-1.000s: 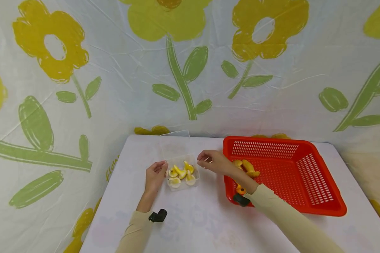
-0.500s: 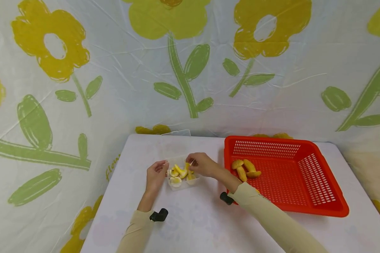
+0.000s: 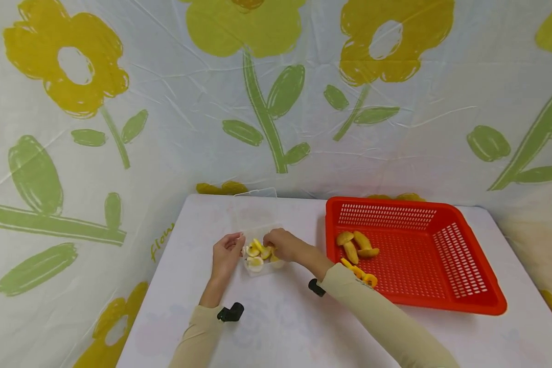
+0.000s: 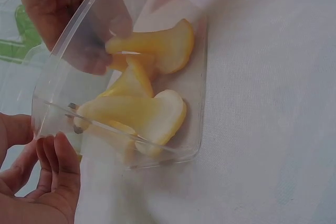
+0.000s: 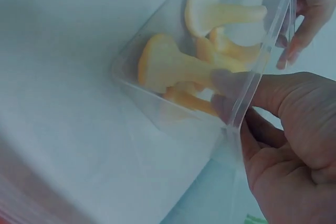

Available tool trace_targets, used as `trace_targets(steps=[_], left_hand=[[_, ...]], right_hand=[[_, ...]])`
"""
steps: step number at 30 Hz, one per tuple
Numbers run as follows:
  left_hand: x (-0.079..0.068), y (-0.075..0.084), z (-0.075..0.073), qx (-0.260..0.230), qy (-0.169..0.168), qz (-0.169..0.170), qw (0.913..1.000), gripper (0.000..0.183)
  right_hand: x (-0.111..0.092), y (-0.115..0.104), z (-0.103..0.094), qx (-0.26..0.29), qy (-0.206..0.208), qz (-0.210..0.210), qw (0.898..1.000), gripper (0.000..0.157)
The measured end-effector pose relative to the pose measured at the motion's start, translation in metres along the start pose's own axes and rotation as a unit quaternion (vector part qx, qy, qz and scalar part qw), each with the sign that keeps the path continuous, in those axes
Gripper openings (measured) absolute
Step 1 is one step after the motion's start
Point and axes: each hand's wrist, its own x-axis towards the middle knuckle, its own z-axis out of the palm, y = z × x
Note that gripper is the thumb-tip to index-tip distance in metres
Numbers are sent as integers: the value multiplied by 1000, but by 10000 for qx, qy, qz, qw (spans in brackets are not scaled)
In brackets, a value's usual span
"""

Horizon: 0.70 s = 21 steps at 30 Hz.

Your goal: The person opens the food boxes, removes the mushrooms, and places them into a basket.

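Note:
A clear plastic box [image 3: 257, 273] holds several yellow mushrooms with pale cut faces, lying across one another. At its left side my left hand [image 3: 225, 257] pinches the rim near a corner between thumb and fingers; the fingertips overlap the wall in the left wrist view. My right hand [image 3: 284, 246] reaches over the right side of the box, thumb and a finger inside it. They pinch the stem of one mushroom [image 5: 160, 66], whose wide cap lies toward the box bottom. Another mushroom [image 4: 157, 116] lies at the left hand's end.
A large red basket [image 3: 476, 255] with slotted walls stands on the right. In it lie brownish-yellow mushrooms [image 3: 349, 248] and orange-yellow pieces [image 3: 369, 279], partly behind the right sleeve. The box's clear lid [image 3: 256, 192] stands up behind it. A flowered cloth hangs at the back.
My right hand has moved left from beside the box and down into it. Its forearm has uncovered more of the red basket's contents. The left hand stays at the box.

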Motion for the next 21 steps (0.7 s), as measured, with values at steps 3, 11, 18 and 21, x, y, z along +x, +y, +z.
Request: trace_targets(steps=[3, 11, 18, 21], left_hand=[[0, 1, 0, 24, 15, 0, 10000, 29], [1, 3, -1, 37, 26, 58, 10000, 28], [1, 2, -1, -46, -16, 27, 10000, 26], [1, 3, 0, -122, -36, 70, 9999, 26]], right_hand=[[2, 1, 0, 65, 10, 101, 9999, 23], [9, 0, 5, 259, 33, -229, 9994, 17], [10, -2, 15, 577, 41, 30, 9983, 16], [10, -4, 14, 534, 31, 59, 9985, 14]])
